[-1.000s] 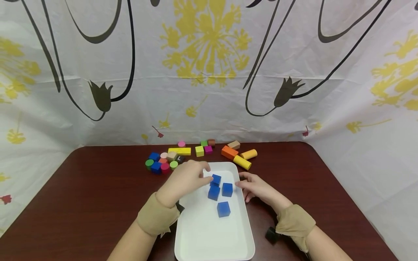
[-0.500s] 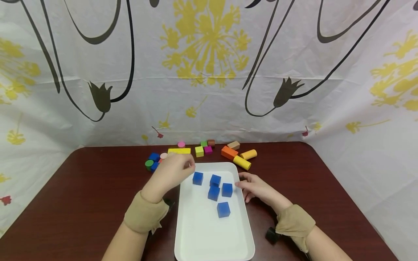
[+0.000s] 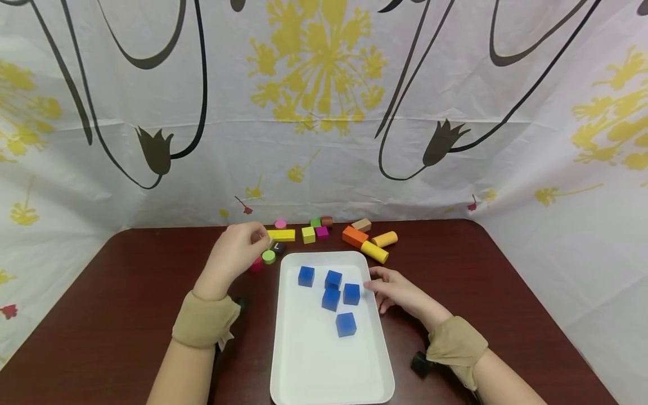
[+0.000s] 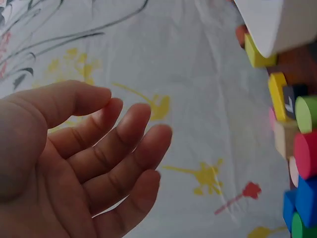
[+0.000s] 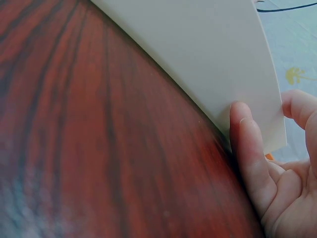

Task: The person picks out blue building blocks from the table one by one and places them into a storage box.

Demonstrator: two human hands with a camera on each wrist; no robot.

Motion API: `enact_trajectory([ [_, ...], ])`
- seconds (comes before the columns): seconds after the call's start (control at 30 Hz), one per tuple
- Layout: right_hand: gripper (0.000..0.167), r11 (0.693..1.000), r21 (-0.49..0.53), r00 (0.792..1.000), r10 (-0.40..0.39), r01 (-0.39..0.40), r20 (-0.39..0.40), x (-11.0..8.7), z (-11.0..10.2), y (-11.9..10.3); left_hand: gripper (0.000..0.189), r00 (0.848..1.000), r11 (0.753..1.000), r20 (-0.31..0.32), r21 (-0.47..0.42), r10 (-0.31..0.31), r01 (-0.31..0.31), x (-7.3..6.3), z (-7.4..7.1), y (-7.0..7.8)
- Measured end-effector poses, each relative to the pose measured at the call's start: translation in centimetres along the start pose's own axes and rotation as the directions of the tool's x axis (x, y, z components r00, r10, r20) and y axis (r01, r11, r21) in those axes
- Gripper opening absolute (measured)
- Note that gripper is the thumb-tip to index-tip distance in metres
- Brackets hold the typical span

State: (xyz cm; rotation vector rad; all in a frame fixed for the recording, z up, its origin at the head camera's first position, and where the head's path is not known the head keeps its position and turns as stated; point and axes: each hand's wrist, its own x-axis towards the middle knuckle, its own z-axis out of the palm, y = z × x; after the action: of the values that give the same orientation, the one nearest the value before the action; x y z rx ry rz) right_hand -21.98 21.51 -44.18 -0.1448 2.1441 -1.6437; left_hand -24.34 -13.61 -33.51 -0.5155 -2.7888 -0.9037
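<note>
My left hand (image 3: 230, 253) is above the loose blocks to the left of the white tray. In the left wrist view, its fingers (image 4: 133, 148) are loosely bent, and nothing is held. My right hand (image 3: 400, 292) is at the right side of the white tray (image 3: 329, 365). The right wrist view shows the thumb (image 5: 297, 106) at the rim and fingers (image 5: 250, 153) against the outer wall, pinching the tray's side. Several blue cubes lie inside the tray, among them a near one (image 3: 346, 324) and one at the upper left (image 3: 306, 276).
Behind the tray are a yellow bar (image 3: 282, 235), a yellow cube (image 3: 309, 235), an orange block (image 3: 355, 237) and a yellow cylinder (image 3: 375, 252). A red cylinder (image 4: 307, 153) and blue blocks (image 4: 308, 196) sit left of the tray. A patterned sheet (image 3: 324, 169) hangs behind the table.
My left hand has let go of a blue cube at the tray's upper left, then moved left, out over the loose blocks. The right hand has stayed at the tray's side.
</note>
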Motion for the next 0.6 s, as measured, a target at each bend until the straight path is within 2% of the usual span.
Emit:
enact_trajectory([
  [0.2, 0.067, 1.000, -0.001, 1.000, 0.006, -0.006, -0.001, 0.0, 0.0, 0.0, 0.015, 0.997, 0.999, -0.064, 0.012, -0.049, 0.050, 0.4, 0.0, -1.9],
  [0.37, 0.067, 1.000, -0.001, 1.000, 0.005, -0.005, -0.002, 0.0, 0.1, 0.0, 0.017, 0.991, 0.994, -0.089, 0.033, -0.101, 0.104, 0.9, 0.4, -3.5],
  [0.6, 0.066, 1.000, 0.001, 1.000, 0.000, 0.000, 0.003, 0.1, 0.0, 0.1, 0.021, 0.968, 0.980, -0.164, 0.033, -0.188, 0.196, 1.4, 1.4, -5.6],
])
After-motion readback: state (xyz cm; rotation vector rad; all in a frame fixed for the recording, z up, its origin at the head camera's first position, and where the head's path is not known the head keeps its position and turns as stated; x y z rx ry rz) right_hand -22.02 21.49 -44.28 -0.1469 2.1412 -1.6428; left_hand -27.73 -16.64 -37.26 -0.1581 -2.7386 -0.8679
